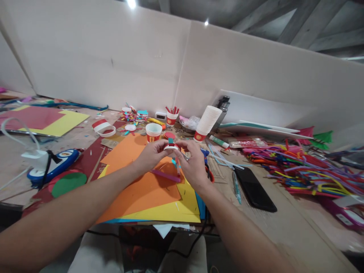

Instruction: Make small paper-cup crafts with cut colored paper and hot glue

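Between my left hand and my right hand is a small red-and-white paper cup piece, with a dark green strip standing on it. Fingers of both hands are closed around its sides. Orange paper lies below my hands, on top of yellow paper. A pink-purple strip rests on the orange sheet beneath my right hand. Just beyond my hands stands an open paper cup. Behind my right hand, blue- and red-handled things are partly hidden.
A tilted stack of paper cups stands at the back, near a glue stick. To the right lie a black phone, a pen and many pipe cleaners. A cup of red sticks is behind.
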The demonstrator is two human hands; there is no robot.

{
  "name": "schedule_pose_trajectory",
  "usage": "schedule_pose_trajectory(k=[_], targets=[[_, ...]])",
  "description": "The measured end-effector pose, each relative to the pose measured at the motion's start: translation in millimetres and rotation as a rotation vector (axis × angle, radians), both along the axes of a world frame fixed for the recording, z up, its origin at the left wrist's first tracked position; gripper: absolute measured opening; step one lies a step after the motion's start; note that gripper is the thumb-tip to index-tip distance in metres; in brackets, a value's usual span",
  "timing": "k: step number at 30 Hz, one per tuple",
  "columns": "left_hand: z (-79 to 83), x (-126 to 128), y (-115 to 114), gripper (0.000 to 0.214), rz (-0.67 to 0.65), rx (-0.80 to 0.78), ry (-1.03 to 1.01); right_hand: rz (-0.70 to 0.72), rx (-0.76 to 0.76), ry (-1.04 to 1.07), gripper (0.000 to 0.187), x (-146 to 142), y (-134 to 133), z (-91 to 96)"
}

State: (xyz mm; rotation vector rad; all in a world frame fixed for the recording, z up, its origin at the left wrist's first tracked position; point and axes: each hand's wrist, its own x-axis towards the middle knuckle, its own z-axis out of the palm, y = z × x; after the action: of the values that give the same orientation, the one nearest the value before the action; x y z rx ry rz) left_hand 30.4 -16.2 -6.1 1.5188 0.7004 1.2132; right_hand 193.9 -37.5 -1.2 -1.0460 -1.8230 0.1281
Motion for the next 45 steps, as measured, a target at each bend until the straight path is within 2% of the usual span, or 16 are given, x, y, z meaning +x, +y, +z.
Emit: schedule_pose_trajectory(k=[8,28,34,45], targets=[[0.6,0.7,-0.5,0.029,0.046,-0.012,-0.003,0.041,-0.1,0.141,0.013,-0.9,0.7,-0.3],[-2.3,-5.0,-0.3,0.031,0.127,0.104,0.08,0.083,-0.181,0.224,0.012,-3.3,1.2,-4.1],[-0.9,-3.7,-0.4,0.033,0.135,0.088,0.11,0.093,-0.227,0.288,0.016,-4.4,1.4,-7.1],[3.6,-4.5,-4.1,0.032,0.2,0.086,0.131,0.07,-0.16,0.214,0.013,-9.5,-0.9,-5.8]])
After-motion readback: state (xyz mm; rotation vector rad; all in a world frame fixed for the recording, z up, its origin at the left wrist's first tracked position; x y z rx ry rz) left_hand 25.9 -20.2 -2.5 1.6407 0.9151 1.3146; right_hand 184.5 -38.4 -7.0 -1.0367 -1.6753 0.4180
